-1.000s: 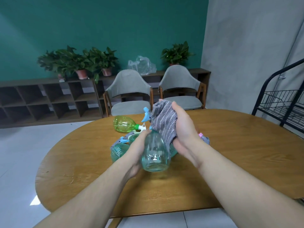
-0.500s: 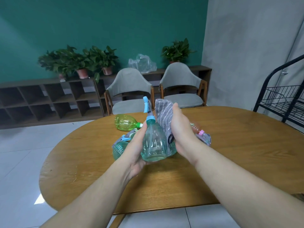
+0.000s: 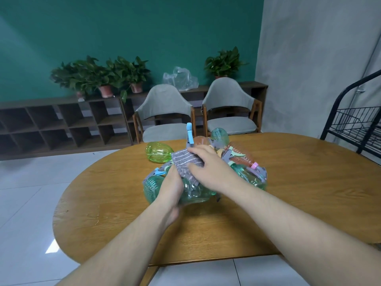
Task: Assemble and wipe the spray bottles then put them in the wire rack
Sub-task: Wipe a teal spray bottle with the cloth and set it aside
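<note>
Spray bottle [image 3: 191, 190], clear teal plastic: left hand [image 3: 172, 188] grips | right hand [image 3: 208, 168] clutches ribbed grey cloth [image 3: 185, 162]

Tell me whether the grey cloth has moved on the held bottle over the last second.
Yes. The grey cloth, pressed by the right hand, went from the bottle's right side to across its neck, below the blue trigger.

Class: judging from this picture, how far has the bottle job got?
Done: the held spray bottle has its blue sprayer on. In hand: left hand grips it while right hand wipes with the grey cloth. Left: the piled bottles; the wire rack shows none.
</note>
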The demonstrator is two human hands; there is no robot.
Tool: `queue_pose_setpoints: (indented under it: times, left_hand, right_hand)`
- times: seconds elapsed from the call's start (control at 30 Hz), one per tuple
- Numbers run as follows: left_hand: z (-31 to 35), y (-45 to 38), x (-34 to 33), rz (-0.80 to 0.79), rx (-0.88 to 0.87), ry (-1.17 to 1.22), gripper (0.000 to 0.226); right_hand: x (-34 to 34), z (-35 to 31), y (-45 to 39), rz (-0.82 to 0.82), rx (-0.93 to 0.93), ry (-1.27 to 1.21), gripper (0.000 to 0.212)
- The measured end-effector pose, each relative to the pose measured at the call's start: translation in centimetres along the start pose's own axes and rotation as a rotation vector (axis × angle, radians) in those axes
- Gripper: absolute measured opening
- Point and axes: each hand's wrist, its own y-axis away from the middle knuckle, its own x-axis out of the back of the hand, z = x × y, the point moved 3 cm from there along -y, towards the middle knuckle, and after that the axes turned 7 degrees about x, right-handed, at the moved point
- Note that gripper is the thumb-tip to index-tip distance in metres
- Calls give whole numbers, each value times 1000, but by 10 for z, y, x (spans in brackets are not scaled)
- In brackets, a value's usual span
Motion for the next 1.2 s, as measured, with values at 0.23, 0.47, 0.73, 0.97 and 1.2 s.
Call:
queue_pose_setpoints:
  times: [0.23,0.47,0.73,0.97,1.2]
  left_hand:
    - [5,6,-6,-55,-104,40,25]
    - [15,-1,11,-29,-43,117,23]
    - [13,-3,15,-78,59,177,65]
    - [7,-1,11,-70,-27,97,46]
    - [2,1,2,-139,36,39,42]
  right_hand:
    - [-1,-5,-7,-34,-4,46,62]
    - [-12,-11,21,-117,222,202,65]
    - [-30,12,52,-88,304,155,60]
    - [-9,5,25,-211,63,-29,59]
    - [16,0,-3,-246,-39,-33,62]
